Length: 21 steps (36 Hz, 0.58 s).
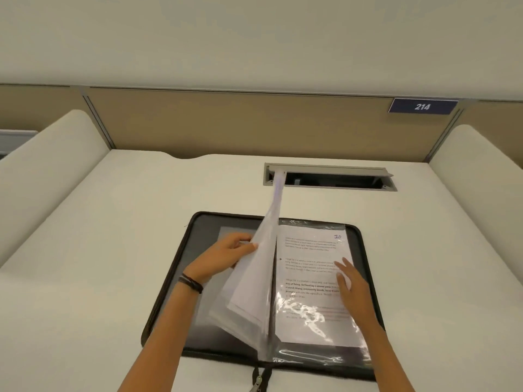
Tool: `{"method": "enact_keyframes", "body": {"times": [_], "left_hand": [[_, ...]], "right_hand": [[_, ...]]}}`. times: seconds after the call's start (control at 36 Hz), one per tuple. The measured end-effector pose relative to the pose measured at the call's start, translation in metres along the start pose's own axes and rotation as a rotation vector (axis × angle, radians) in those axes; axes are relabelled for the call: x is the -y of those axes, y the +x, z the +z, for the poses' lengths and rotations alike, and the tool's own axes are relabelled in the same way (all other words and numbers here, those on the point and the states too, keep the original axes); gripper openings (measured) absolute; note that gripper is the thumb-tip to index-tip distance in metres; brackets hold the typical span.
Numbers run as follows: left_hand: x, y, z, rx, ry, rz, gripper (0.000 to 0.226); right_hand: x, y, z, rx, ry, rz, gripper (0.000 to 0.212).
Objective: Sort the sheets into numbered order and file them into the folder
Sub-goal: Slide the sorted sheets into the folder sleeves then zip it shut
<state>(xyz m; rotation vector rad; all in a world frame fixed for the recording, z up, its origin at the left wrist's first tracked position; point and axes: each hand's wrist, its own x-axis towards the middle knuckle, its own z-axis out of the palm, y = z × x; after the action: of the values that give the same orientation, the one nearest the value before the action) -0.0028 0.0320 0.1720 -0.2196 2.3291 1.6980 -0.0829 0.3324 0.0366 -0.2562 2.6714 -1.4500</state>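
Found wide bare bench left of folder, narrower strip to its right. Behind folder, passage as far as open hatch, recessed in bench. Blocked across folder's middle by raised sleeves, standing tilted and reaching up toward hatch. Pinched at their edge by left hand over left half; right half partly covered by right hand lying flat. Hemmed at both sides by partitions, at rear by panel. Zip pull at folder's near edge.

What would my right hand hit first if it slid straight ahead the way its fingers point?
Right hand rests on the sleeved sheet; sliding on, it likely meets the folder's far rim first.
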Motion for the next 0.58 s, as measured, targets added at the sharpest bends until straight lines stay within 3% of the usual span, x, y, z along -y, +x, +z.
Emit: {"method": "enact_keyframes", "body": {"times": [0.08, 0.14, 0.25, 0.39, 0.5, 0.58], "left_hand": [[-0.009, 0.013, 0.025, 0.064, 0.013, 0.015, 0.024], [-0.014, 0.02, 0.042, 0.096, 0.027, 0.021, 0.021], [-0.013, 0.035, 0.071, 0.185, 0.037, 0.011, 0.021], [0.002, 0.045, 0.087, 0.309, 0.105, -0.019, 0.036], [0.024, 0.05, 0.089, 0.32, 0.373, -0.05, 0.047], [0.041, 0.052, 0.089, 0.346, 0.489, -0.108, 0.052]], "right_hand": [[0.031, -0.009, -0.014, 0.117, 0.261, 0.101, 0.031], [0.043, -0.014, -0.021, 0.199, 0.392, 0.162, 0.043], [0.058, -0.02, -0.029, 0.316, 0.525, 0.311, 0.048], [0.062, -0.031, -0.042, 0.422, 0.392, 0.415, 0.059], [0.044, -0.037, -0.056, 0.545, 0.324, 0.471, 0.048], [0.026, -0.04, -0.063, 0.592, 0.257, 0.467, 0.068]]}}
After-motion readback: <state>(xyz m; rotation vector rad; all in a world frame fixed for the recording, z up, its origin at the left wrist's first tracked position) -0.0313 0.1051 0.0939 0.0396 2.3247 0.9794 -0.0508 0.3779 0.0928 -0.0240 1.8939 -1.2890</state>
